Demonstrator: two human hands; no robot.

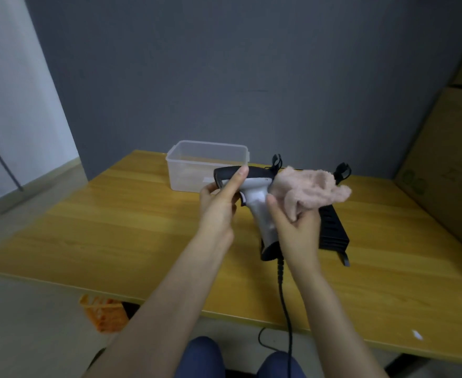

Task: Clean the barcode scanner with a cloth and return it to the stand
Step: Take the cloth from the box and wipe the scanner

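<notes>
A grey and black barcode scanner [257, 197] is held up over the wooden table [115, 227], its handle pointing down and towards me. My left hand [220, 203] grips the scanner's head, thumb along its top. My right hand [296, 225] holds a fluffy pink cloth [311, 190] against the right side of the handle. The scanner's black cable [284, 301] hangs down off the table's front edge. The black stand [333, 227] lies on the table behind my right hand, partly hidden, with two black hooks showing above the cloth.
A clear plastic box [197, 165] stands at the back of the table. Cardboard boxes [448, 165] are stacked at the right. An orange basket [104, 313] sits on the floor under the front left edge. My knees are below the table edge.
</notes>
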